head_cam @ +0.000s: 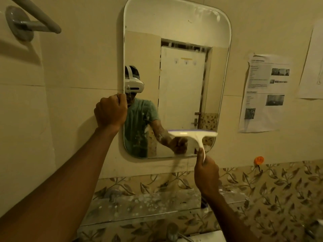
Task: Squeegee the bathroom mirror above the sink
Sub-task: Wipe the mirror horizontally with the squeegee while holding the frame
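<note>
Mid-stroke, low on mirror (176,84) — right hand (207,175) fisted round squeegee (193,135) handle, blade on glass lower right, left hand (110,111) clenched on mirror's left edge — next probably finish downward, wipe blade.

Glass shelf (157,205) under mirror (176,84): speckled, perhaps soap residue.

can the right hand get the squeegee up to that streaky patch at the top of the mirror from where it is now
Probably yes: the right hand holds the squeegee low on the mirror, and nothing blocks the glass above it.
</note>
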{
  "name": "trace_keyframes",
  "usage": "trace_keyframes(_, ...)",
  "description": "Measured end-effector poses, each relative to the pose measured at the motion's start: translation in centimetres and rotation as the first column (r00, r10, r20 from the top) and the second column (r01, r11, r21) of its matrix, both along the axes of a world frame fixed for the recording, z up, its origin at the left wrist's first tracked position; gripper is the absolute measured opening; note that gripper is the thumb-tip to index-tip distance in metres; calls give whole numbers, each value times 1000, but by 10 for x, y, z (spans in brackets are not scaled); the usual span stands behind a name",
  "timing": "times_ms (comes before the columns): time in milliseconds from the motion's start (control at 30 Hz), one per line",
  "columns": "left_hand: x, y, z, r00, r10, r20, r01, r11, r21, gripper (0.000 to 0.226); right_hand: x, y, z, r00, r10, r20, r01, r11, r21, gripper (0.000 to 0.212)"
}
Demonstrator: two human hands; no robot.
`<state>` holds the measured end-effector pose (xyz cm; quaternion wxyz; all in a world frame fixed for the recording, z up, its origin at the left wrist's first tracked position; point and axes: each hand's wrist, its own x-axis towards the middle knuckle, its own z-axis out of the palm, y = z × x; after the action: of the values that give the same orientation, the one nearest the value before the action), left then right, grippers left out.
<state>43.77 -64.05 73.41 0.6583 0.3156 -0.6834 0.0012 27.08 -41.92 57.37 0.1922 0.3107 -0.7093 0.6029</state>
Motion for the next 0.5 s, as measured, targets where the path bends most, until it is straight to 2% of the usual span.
trace_keyframes(100, 1, 2, 2, 1000, -6, 22, 5, 1000, 9, 56, 2, 8, -13, 999, -33, 13, 32, 998, 51, 55)
trace_keyframes(200, 8, -1, 14, 991, -26, 128, 18, 998, 61, 54, 1, 14, 15, 1000, -10, -21, 11, 999, 42, 55)
trace_keyframes(300, 16, -2, 37, 951, -16, 309, -27, 991, 134, 52, 1, 9, 82, 996, 49, -72, -55, 994, -89, 54)
trace_keyframes(367, 20, 0, 51, 930, 32, 367, -76, 991, 106, 55, 2, 0, 139, 991, 75, -108, -92, 983, -158, 50)
trace_keyframes(433, 20, 3, 64, 939, 81, 335, -97, 995, 32, 55, 4, -10, 194, 985, 120, -124, -144, 967, -210, 43)
trace_keyframes(500, 18, 6, 80, 965, 70, 253, -78, 997, 21, 52, 7, -18, 240, 975, 154, -160, -192, 946, -261, 37)
